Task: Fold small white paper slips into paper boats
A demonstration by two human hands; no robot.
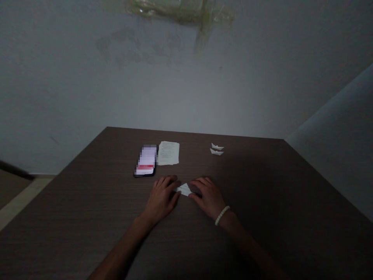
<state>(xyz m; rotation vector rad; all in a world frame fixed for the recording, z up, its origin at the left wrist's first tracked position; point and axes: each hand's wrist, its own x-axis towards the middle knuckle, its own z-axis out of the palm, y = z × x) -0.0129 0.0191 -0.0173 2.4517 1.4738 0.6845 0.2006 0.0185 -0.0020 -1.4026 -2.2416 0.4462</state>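
Head camera picks up both forearms coming in from the near edge of a dark wood-grain tabletop (87,229), and the action is right at the fingertips. The left hand (161,198) and the right hand (209,198), a white beaded bracelet (222,214) on its wrist, lie palm-down and narrowed in toward each other. Between them sits a small folded white paper (184,189), flat on the table, with the left fingers at one end and the right fingers at the other. Pinch or light touch? Can't tell from here, but it looks like a two-sided hold keeping the piece from sliding. There's plenty of open tabletop on either side for the elbows and wrists to move. Just past the left hand, a phone (145,160) lies with its screen blurred out, right beside a printed sheet of paper (169,153). Further right, two little paper boats (217,149) sit together, set well clear of the hands. Beyond the far edge rises a grey wall (186,85) with a strip of tape (177,8) up high.
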